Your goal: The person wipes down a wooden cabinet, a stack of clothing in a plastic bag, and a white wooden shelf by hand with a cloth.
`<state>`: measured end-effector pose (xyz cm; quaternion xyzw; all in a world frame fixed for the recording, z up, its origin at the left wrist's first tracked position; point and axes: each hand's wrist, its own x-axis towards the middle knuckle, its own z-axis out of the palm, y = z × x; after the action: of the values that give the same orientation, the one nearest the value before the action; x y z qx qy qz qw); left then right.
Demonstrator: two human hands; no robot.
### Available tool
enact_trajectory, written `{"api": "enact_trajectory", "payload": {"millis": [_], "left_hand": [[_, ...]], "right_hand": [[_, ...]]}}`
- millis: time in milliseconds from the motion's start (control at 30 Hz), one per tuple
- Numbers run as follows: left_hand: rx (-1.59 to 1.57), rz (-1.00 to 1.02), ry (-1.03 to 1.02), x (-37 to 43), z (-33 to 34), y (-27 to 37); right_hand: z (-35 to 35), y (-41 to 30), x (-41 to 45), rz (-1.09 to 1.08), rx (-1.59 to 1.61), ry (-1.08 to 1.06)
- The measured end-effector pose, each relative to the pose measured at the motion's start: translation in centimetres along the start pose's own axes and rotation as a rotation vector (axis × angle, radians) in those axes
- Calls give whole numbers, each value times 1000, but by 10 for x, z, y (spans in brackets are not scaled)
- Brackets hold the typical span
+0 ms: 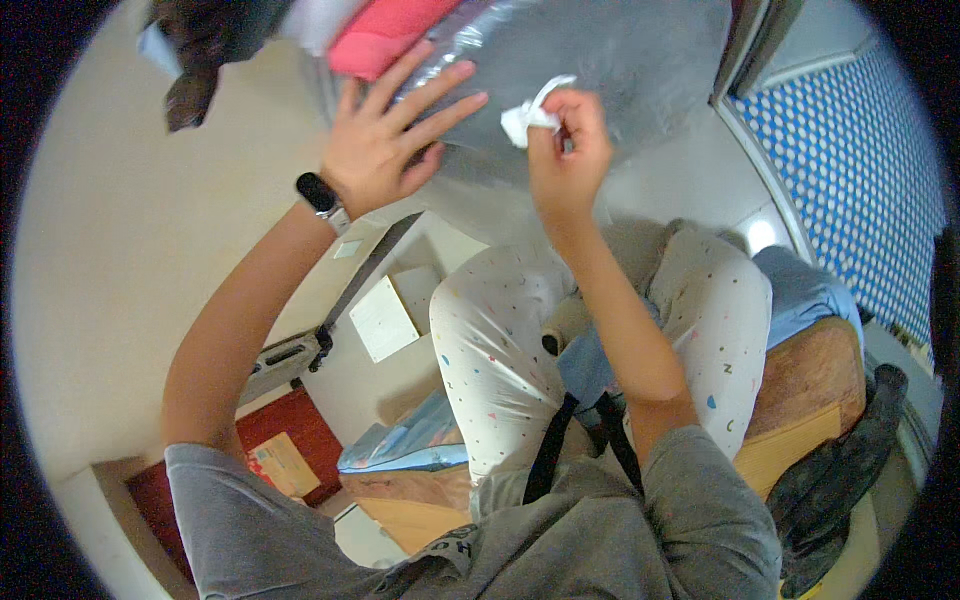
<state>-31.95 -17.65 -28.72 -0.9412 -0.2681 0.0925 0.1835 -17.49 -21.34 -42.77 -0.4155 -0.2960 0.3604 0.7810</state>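
My left hand [386, 135], with a dark-faced band on its wrist, is spread flat with its fingers apart. It lies over the near edge of a grey, shiny plastic-like sheet [645, 52], just below a pink folded cloth [397, 30]. Whether the palm presses on the sheet cannot be told. In my right hand [574, 146] a crumpled white tissue or thin cloth [525, 120] is pinched between thumb and fingers, above the same sheet. Both hands are somewhat blurred.
I sit with knees apart on a seat with a brown and yellow side [810, 375]. A white box-like object [384, 319] is on the floor at left. A blue-and-white dotted mat [847, 150] lies beyond a door frame. Dark cloth [817, 495] hangs at right.
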Motion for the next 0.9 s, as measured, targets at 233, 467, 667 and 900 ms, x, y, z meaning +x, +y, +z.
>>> {"api": "enact_trajectory", "payload": {"millis": [233, 467, 667, 900], "left_hand": [[-50, 18, 77, 7, 1, 1], [-165, -65, 190, -8, 9, -5], [-181, -77, 291, -1, 22, 0], [-203, -85, 334, 1, 32, -1]], "right_hand": [[-76, 120, -22, 150, -527, -115], [-26, 21, 19, 110, -98, -107], [-14, 11, 49, -155, -226, -229], [-47, 44, 43, -311, -855, -290]]}}
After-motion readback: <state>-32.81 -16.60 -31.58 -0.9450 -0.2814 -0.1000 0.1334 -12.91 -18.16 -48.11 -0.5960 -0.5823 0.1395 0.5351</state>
